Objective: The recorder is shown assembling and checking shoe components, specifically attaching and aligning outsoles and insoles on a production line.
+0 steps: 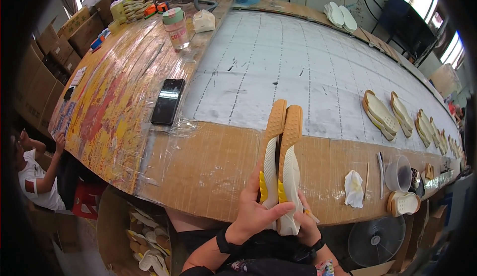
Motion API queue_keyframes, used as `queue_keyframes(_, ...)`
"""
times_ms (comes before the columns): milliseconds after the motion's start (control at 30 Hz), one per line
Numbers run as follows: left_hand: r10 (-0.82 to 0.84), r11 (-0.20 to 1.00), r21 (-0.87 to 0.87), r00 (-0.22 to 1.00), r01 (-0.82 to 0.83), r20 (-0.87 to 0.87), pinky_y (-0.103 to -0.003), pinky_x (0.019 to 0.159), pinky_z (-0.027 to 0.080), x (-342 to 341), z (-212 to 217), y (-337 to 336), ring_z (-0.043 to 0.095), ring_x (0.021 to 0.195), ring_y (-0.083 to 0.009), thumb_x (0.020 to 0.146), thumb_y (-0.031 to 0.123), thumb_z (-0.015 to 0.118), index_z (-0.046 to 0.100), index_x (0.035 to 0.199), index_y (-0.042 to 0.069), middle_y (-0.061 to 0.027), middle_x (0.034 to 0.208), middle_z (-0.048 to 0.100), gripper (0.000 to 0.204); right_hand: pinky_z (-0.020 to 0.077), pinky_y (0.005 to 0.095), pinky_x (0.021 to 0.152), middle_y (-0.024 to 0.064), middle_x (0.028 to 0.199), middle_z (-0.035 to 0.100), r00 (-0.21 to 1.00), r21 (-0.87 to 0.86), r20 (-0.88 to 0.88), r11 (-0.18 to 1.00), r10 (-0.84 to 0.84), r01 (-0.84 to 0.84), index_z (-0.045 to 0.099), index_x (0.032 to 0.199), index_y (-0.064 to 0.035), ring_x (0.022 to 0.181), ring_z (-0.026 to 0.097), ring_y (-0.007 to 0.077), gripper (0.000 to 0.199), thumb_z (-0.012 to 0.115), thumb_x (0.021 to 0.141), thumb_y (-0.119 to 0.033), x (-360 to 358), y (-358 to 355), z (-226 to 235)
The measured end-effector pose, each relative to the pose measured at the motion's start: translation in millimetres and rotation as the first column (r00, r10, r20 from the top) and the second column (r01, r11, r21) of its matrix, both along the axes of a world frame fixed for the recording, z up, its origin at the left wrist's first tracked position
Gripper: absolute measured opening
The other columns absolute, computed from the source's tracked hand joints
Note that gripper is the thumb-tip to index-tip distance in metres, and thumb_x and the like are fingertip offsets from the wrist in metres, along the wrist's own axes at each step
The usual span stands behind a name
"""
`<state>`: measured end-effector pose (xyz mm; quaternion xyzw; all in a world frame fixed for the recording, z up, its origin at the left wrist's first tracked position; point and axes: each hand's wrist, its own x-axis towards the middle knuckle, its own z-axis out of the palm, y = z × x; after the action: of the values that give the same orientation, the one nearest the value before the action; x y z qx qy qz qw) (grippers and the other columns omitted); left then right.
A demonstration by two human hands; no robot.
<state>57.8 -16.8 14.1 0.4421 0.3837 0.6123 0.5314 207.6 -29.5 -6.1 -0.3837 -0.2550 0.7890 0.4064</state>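
Note:
A pair of shoe soles stands upright side by side in front of me, with tan studded rubber, white ribbed sidewalls and yellow patches. My left hand [250,212] is closed round the lower part of the left shoe sole [269,160], its thumb reaching across to the other one. My right hand [308,228] grips the right shoe sole [291,171] from its right side, and most of its fingers are hidden. A small pale, thin piece shows by the right fingers; I cannot make out what it is. Both soles are held above the cardboard-covered table edge [208,166].
More soles [381,116] line the white sheet at right. Nearby are a crumpled white cloth [354,189], a thin stick [367,180] and a clear plastic tub [398,173]. A phone [168,102] and a jar [176,30] are at left. Another person [42,174] sits far left.

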Motion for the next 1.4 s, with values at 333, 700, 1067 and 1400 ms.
queue_keyframes(333, 0.225, 0.961, -0.226, 0.931, -0.162, 0.287, -0.033, 0.087, 0.040, 4.0, -7.5, 14.6, 0.045, 0.108, -0.0201, 0.088, 0.022, 0.046, 0.021, 0.127, 0.004, -0.0136, 0.122, 0.038, 0.050, 0.0274, 0.0401, 0.096, 0.0262, 0.132, 0.022, 0.845, 0.848, 0.375, 0.510, -0.382, -0.146, 0.026, 0.128, -0.0045, 0.125, 0.024, 0.0344, 0.090, 0.078, 0.057, -0.026, -10.6, 15.6, 17.9)
queue_keyframes(700, -0.047, 0.928, -0.240, 0.731, 0.283, 0.681, -0.037, 0.089, 0.041, -16.9, -31.9, 0.9, 0.046, 0.106, -0.0272, 0.088, 0.037, 0.036, 0.029, 0.126, -0.001, -0.0167, 0.119, 0.043, 0.054, 0.0342, 0.0401, 0.087, 0.0264, 0.123, 0.034, 0.799, 0.921, 0.340, 0.348, -0.496, -0.176, 0.034, 0.121, -0.0060, 0.104, 0.041, 0.0336, 0.084, 0.080, 0.054, -0.026, -30.1, -1.0, 21.2)
queue_keyframes(1067, 0.278, 0.937, -0.133, 0.920, -0.323, -0.275, -0.031, 0.087, 0.037, -80.7, -72.0, 4.3, 0.048, 0.099, -0.0198, 0.082, 0.012, 0.051, 0.033, 0.123, -0.003, -0.0132, 0.112, 0.046, 0.047, 0.0425, 0.0276, 0.074, 0.0075, 0.089, 0.058, 0.810, 0.592, 0.561, 0.767, -0.170, -0.249, 0.056, 0.096, -0.0031, 0.082, 0.053, 0.0133, 0.023, 0.052, 0.085, -0.022, 31.4, 118.5, -2.2)
queue_keyframes(1400, 0.702, 0.685, 0.303, 0.488, -0.663, -0.519, -0.034, 0.095, 0.029, -87.9, -104.2, -1.2, 0.036, 0.113, -0.0208, 0.092, 0.021, 0.030, 0.037, 0.120, -0.002, -0.0133, 0.126, 0.031, 0.037, 0.0397, 0.0396, 0.081, 0.0238, 0.099, 0.054, -0.394, 0.755, 0.630, 0.409, -0.669, 0.513, 0.043, 0.110, -0.0022, 0.094, 0.051, 0.0376, 0.045, 0.057, 0.077, -0.029, 286.5, 310.7, -58.9)
